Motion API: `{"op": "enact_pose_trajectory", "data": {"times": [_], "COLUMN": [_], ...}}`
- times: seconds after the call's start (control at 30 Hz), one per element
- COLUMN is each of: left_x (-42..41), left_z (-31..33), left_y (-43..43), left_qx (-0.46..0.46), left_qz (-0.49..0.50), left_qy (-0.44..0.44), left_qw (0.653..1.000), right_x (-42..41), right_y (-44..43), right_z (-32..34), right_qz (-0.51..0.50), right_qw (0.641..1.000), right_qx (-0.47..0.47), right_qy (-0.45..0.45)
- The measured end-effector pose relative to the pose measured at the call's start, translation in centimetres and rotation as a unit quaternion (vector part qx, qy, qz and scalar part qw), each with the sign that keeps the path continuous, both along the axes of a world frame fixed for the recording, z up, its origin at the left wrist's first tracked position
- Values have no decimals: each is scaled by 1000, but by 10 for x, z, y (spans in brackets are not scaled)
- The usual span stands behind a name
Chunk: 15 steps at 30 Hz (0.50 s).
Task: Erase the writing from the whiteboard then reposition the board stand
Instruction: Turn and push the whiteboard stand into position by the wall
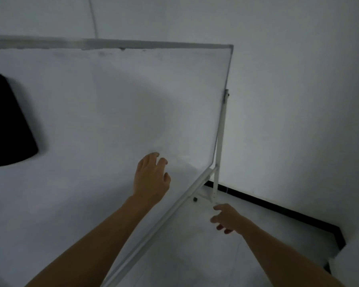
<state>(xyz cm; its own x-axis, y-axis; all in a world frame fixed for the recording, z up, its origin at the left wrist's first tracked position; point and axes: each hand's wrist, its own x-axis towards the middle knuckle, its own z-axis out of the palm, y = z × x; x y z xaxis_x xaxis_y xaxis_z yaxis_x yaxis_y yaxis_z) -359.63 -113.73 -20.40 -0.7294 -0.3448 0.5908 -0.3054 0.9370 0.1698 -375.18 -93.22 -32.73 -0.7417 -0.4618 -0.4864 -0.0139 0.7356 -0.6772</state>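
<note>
Whiteboard (112, 100): wiped, faint smudges at top edge, mounted on white board stand (220, 129) beside wall.
Black pad (8, 121): on board, left edge.
Left hand (151, 179): at board's lower right corner, fingers loosely curled, empty.
Right hand (228, 218): just under stand's upright, fingers loosely spread, empty.

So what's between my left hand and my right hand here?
In the head view, the whiteboard's bottom rail runs diagonally between the left hand and right hand, with a small dark knob beside it.
</note>
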Motion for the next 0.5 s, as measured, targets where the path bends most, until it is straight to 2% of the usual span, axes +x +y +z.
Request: {"op": "enact_pose_trajectory", "data": {"times": [0.23, 0.37, 0.5], "left_x": [-196, -292, -361], "left_z": [-14, 8, 24], "left_y": [-8, -28, -35], "left_qx": [-36, -65, -109], "left_qz": [-41, -21, -6], "left_qy": [-19, -40, -44], "left_qw": [998, 997, 993], "right_x": [-190, -292, -374], "right_y": [11, -3, -16], "right_z": [8, 37, 53], "right_qz": [-50, -75, -76], "right_qw": [999, 996, 996], "right_qx": [0, -23, -46], "right_qy": [3, 38, 31]}}
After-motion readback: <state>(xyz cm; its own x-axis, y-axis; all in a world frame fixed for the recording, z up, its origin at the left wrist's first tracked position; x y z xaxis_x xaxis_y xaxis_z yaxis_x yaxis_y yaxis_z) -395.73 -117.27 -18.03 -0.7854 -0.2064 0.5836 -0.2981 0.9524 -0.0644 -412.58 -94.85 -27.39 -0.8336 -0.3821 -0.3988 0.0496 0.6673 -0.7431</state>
